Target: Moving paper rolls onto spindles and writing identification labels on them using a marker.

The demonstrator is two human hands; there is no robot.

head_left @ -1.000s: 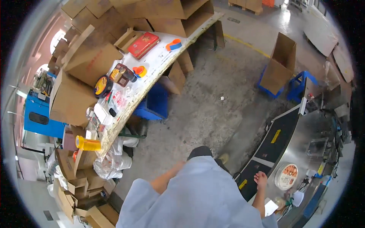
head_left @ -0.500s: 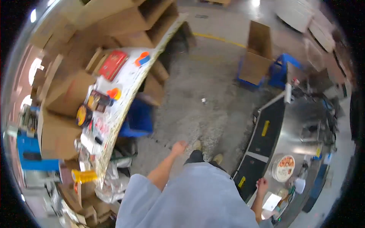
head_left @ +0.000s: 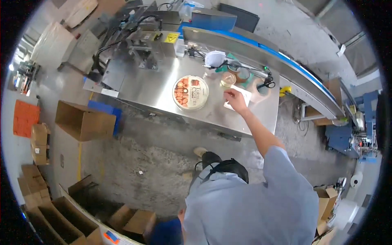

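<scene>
My right hand [head_left: 234, 99] reaches over the steel worktable [head_left: 143, 87], its fingers curled together above a white square sheet or pad [head_left: 244, 94]. Anything pinched in those fingers is too small to make out. To the left of this hand lies a round tin [head_left: 190, 92] with pictures of cookies on its lid. A roll of clear tape [head_left: 228, 79] sits just beyond the sheet. My left hand [head_left: 181, 214] hangs low beside my body, mostly hidden by my shirt, and its fingers do not show clearly.
Black scissors [head_left: 267, 83] and a crumpled white cloth or paper [head_left: 215, 59] lie toward the table's back. A conveyor rail [head_left: 261, 51] runs behind. An open cardboard box [head_left: 84, 120] stands on the floor at left, with more boxes [head_left: 139, 220] at lower left.
My body and view have turned right, from the cluttered bench to face the steel table. My right hand now lies over the white sheet; my left hand has dropped back beside me.
</scene>
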